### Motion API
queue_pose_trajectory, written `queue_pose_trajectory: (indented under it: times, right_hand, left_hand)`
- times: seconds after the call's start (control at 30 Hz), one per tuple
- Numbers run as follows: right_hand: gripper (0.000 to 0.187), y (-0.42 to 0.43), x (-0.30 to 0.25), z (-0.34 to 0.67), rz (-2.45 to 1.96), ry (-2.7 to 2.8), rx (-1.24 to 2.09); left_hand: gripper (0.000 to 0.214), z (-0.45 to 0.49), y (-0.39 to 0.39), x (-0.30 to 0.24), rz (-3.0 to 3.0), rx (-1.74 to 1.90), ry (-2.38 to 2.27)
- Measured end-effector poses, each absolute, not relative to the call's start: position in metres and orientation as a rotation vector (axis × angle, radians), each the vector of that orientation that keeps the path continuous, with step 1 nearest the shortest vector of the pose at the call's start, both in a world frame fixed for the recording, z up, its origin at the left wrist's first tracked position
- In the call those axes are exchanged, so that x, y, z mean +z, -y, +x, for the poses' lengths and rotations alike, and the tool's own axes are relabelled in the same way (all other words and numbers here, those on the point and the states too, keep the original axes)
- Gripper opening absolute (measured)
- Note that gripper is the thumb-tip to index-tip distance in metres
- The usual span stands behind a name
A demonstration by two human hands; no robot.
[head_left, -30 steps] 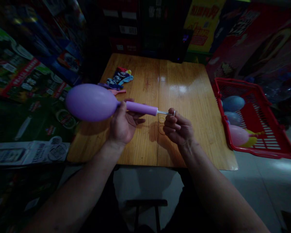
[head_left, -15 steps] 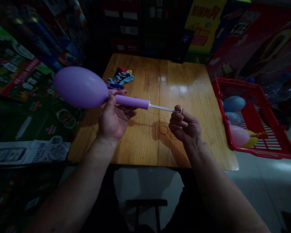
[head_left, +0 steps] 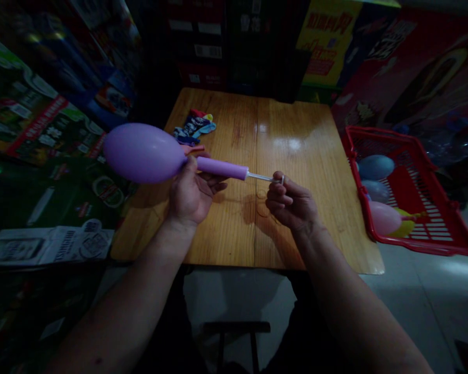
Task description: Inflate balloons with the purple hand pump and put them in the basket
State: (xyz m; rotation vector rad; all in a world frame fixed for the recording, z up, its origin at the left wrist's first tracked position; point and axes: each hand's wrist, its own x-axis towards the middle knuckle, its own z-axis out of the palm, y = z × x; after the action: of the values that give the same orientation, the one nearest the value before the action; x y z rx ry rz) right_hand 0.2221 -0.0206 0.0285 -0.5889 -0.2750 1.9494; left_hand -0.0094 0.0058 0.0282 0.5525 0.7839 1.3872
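Your left hand holds the purple balloon and pump together, the balloon above the left edge of the worktop, while your right hand grasps the white handle.

Pump rod shows shorter than half a second ago. Right hand sits nearer the barrel; purple balloon lies farther right.

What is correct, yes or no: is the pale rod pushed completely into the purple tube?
No, part of the pale rod shows between the purple tube and the right hand.
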Motion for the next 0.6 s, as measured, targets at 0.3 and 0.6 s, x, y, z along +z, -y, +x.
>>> queue_pose_trajectory:
  times: [0.3,0.6]
  right_hand:
    - [0.006,0.032,0.009,0.194,-0.594,0.247,2.001]
    - [0.006,0.021,0.023,0.225,-0.566,0.237,1.962]
  left_hand:
    - [0.033,0.006,0.008,0.011,0.496,1.232,-0.764]
    - [0.034,-0.006,-0.002,0.017,0.458,1.374,-0.759]
